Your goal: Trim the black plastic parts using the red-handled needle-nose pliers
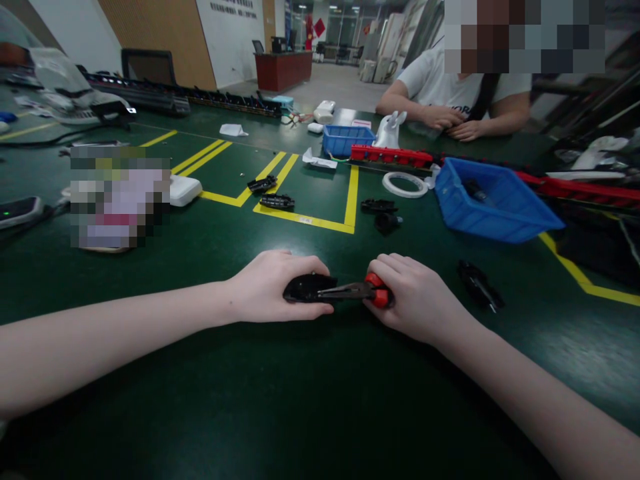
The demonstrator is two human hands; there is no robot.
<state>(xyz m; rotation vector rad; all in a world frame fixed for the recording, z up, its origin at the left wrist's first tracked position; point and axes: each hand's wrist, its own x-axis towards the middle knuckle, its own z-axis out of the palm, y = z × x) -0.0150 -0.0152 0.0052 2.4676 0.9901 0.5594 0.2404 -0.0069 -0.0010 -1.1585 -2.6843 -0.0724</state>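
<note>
My left hand (280, 287) is closed around a black, curved plastic part (304, 289), thumb on the near side and fingers on the far side. In my right hand (407, 293) are needle-nose pliers (353, 291) with red handles, gripped by the handles. The pliers' long jaws point left and reach over the black part; whether they pinch anything there I cannot tell. Both hands are low over the green table (280, 407). Beyond them lie several similar black parts, one (480, 285) to the right of my right hand and another (277, 201) by the yellow tape.
A blue bin (495, 210) with dark pieces stands at right, near a white tape roll (405, 185). Farther back are a smaller blue bin (347, 137) and a long red strip (393, 156). A white box (184, 191) is at left. Another person sits across the table.
</note>
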